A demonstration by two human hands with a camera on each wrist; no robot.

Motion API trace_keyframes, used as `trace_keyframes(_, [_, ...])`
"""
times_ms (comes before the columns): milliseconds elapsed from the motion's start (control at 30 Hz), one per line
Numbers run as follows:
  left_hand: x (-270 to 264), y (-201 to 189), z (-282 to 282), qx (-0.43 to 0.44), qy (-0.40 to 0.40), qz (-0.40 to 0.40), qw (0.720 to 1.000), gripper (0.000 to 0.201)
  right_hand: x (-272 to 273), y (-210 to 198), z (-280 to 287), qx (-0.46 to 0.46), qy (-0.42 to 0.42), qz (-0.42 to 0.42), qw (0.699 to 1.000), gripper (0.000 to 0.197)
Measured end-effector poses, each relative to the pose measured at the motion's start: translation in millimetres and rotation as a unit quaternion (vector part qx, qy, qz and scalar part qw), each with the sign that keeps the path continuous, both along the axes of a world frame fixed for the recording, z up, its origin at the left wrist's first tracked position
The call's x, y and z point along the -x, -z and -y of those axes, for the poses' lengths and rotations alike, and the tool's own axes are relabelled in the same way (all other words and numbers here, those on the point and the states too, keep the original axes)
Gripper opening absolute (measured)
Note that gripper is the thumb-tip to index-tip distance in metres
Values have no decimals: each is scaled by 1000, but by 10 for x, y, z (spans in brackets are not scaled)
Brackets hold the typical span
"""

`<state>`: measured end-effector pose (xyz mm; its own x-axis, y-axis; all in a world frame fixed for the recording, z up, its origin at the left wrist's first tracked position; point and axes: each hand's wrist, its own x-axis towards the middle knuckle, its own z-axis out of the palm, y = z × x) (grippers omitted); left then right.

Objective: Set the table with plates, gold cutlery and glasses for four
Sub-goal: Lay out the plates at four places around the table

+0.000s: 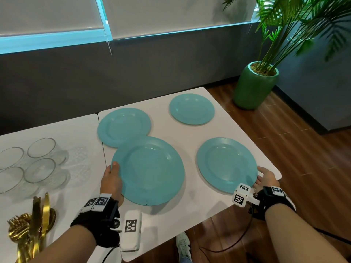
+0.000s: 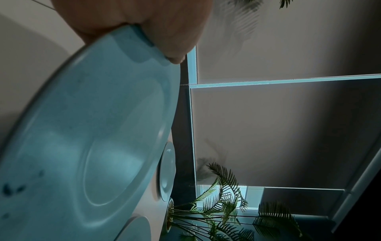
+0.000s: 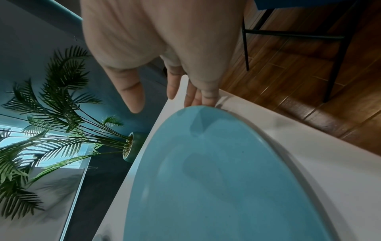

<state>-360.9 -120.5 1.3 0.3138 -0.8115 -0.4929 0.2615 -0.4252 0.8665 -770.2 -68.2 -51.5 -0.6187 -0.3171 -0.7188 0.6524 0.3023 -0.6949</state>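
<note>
Four teal plates are on the white table (image 1: 191, 207). My left hand (image 1: 112, 175) grips the left rim of the near-left plate (image 1: 150, 171), thumb on top; this plate (image 2: 92, 146) is tilted, and its far edge overlaps the far-left plate (image 1: 123, 126). The near-right plate (image 1: 226, 164) lies flat, and my right hand (image 1: 265, 177) touches its right rim with straight fingers (image 3: 208, 96) beside the plate (image 3: 216, 179). The far-right plate (image 1: 191, 109) lies alone. Several clear glasses (image 1: 40, 164) and a heap of gold cutlery (image 1: 32, 224) sit on the left table.
A green pot with a palm (image 1: 254, 86) stands on the wooden floor beyond the table's far right corner. A dark wall runs behind the tables. The near-right plate lies close to the table's right edge. A black chair leg (image 3: 338, 57) shows in the right wrist view.
</note>
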Motion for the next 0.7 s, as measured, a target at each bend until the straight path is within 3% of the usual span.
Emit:
trace_keyframes(167, [10, -7, -13, -5, 6, 4, 1000, 40, 1, -76, 22, 18, 25, 19, 999, 56])
trace_keyframes(233, [15, -4, -22, -5, 6, 12, 1000, 39, -3, -93, 19, 10, 29, 11, 999, 64])
trace_keyframes(300, [16, 4, -22, -4, 6, 13, 1000, 40, -18, -129, 38, -11, 22, -27, 999, 62])
trace_keyframes(367, [18, 7, -29, -7, 9, 10, 1000, 41, -113, -256, 79, -65, -28, -133, 989, 50])
trace_keyframes(433, [5, 19, -35, -20, 11, -4, 1000, 40, -275, -395, 150, -106, -101, -251, 957, 42])
trace_keyframes(500, [-8, 53, -33, -36, 20, -37, 998, 39, -483, -452, 275, -81, -178, -299, 934, 35])
trace_keyframes(600, [-49, 57, -74, -68, 36, -77, 994, 40, -1004, -442, 462, 15, -323, -172, 931, 15])
trace_keyframes(633, [-64, 61, -96, -77, 43, -84, 993, 40, -1213, -470, 499, 8, -372, -118, 921, 7])
trace_keyframes(700, [-140, 115, -140, -99, 48, -99, 989, 39, -1563, -460, 534, -30, -453, -44, 890, 15])
